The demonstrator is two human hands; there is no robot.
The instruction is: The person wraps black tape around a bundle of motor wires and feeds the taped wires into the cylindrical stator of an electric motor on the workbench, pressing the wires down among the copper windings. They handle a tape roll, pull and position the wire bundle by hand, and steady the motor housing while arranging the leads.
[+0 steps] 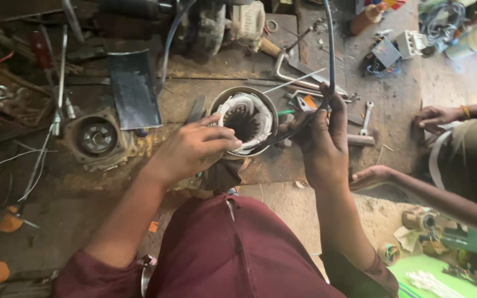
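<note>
- Motor stator (244,122): upright on workbench (205,99), white-wrapped windings exposed. Judged heavy, rigid; windings delicate, so hold by metal shell.
- Left hand (191,149): fingers pinched shut on stator rim windings.
- Right hand (321,138): closed around black cable (329,49).
- Bearing housing (96,138) lies left; spanner (366,117) right.

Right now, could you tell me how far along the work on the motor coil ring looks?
Done: the metal ring already carries white-wrapped windings around its toothed bore. In hand: the left hand pinches the wrapping at the rim, while the right hand holds a dark cable leading to it. Left: the end cover lies apart, unfitted.
</note>
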